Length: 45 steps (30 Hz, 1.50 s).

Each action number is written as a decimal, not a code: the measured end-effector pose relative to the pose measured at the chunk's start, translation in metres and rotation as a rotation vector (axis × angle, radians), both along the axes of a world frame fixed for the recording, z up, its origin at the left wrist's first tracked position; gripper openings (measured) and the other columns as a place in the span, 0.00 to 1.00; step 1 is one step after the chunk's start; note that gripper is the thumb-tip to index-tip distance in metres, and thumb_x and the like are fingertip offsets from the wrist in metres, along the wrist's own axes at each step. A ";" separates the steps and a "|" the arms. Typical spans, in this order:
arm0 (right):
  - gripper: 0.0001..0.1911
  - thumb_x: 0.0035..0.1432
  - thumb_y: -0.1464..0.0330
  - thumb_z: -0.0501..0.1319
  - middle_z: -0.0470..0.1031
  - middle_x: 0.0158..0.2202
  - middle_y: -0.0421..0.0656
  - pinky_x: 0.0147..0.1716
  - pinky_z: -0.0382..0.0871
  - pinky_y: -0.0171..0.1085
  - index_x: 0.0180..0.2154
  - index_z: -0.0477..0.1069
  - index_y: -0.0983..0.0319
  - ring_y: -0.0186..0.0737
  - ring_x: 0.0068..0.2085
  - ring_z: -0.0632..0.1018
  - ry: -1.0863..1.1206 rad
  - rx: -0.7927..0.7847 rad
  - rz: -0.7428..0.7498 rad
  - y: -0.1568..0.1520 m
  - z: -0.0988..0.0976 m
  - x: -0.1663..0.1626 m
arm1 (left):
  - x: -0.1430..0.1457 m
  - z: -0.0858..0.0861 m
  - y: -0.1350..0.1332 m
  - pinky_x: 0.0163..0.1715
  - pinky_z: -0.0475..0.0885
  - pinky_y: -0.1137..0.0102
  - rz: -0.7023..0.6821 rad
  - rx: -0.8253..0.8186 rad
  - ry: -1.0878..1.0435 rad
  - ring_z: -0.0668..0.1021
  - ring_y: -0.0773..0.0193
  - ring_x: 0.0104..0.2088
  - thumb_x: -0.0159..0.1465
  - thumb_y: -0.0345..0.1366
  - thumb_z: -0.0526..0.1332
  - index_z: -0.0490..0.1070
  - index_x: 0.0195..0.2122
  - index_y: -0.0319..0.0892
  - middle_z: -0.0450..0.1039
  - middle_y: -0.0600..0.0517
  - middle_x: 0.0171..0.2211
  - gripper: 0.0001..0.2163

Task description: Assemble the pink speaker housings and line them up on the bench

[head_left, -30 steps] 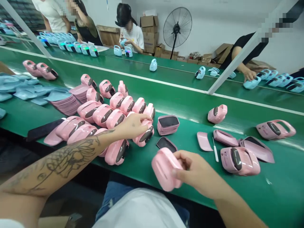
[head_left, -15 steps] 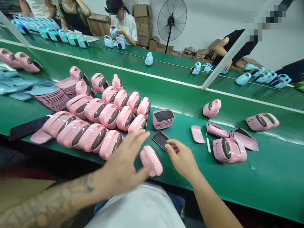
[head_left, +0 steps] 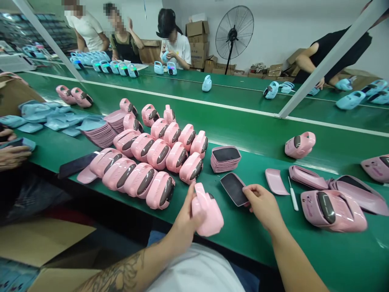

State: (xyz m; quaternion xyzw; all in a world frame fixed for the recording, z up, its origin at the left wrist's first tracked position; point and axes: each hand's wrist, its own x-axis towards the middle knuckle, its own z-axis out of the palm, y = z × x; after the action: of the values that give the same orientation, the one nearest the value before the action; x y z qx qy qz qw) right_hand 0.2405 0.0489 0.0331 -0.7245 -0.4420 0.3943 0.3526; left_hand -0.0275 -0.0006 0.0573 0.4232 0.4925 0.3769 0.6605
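My left hand (head_left: pixel 189 217) grips a glossy pink plastic device with a carrying handle (head_left: pixel 211 215), tilted near the table's front edge. Its plain pink side faces me. In my right hand (head_left: pixel 261 202) I pinch the near right edge of a shallow rectangular panel, pink-rimmed with a black face (head_left: pixel 233 188). Just behind it stands a stack of similar panels (head_left: pixel 225 159). Left of my hands, several pink devices with dark oval windows (head_left: pixel 142 178) sit in rows. To the right lie a curved pink panel (head_left: pixel 276 181) and a screwdriver with a white handle (head_left: pixel 293 198).
More pink devices (head_left: pixel 334 209) and loose pink panels (head_left: pixel 361 194) lie at right. Stacked pink panels (head_left: pixel 99 133) and pale blue ones (head_left: pixel 48 115) are at left, beside another person's hands (head_left: pixel 13 154). A metal post (head_left: pixel 322 69) rises from the green table (head_left: pixel 304 251).
My left hand has closed on the pink device and tilted it up. My right fingers now pinch the black-faced panel. The view has shifted, so the scene sits further right.
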 end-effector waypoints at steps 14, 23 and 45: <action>0.07 0.65 0.63 0.68 0.86 0.47 0.46 0.36 0.82 0.37 0.42 0.72 0.56 0.42 0.41 0.87 -0.279 0.738 0.292 -0.072 0.032 -0.053 | 0.004 0.011 0.031 0.23 0.85 0.58 -0.373 -0.870 -0.808 0.88 0.41 0.39 0.69 0.71 0.44 0.69 0.66 0.36 0.81 0.30 0.51 0.44; 0.28 0.71 0.47 0.60 0.81 0.41 0.50 0.34 0.82 0.42 0.60 0.69 0.60 0.46 0.38 0.84 -0.444 0.863 0.628 -0.072 0.044 -0.043 | -0.019 0.001 0.030 0.20 0.81 0.67 -0.527 -0.571 -0.692 0.87 0.49 0.35 0.64 0.67 0.62 0.73 0.63 0.38 0.85 0.36 0.43 0.39; 0.49 0.54 0.56 0.79 0.55 0.77 0.62 0.71 0.64 0.66 0.68 0.55 0.56 0.63 0.77 0.61 -0.106 0.685 0.708 -0.065 0.011 -0.045 | 0.002 0.015 0.031 0.44 0.73 0.64 -0.329 -0.134 -0.316 0.79 0.53 0.48 0.56 0.48 0.79 0.68 0.61 0.41 0.77 0.42 0.53 0.36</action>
State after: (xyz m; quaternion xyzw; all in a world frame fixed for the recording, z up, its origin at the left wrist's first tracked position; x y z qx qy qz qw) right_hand 0.1951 -0.0156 0.0446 -0.3915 -0.7825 0.2845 0.3918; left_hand -0.0258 0.0305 0.0723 0.3888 0.3315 0.2918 0.8086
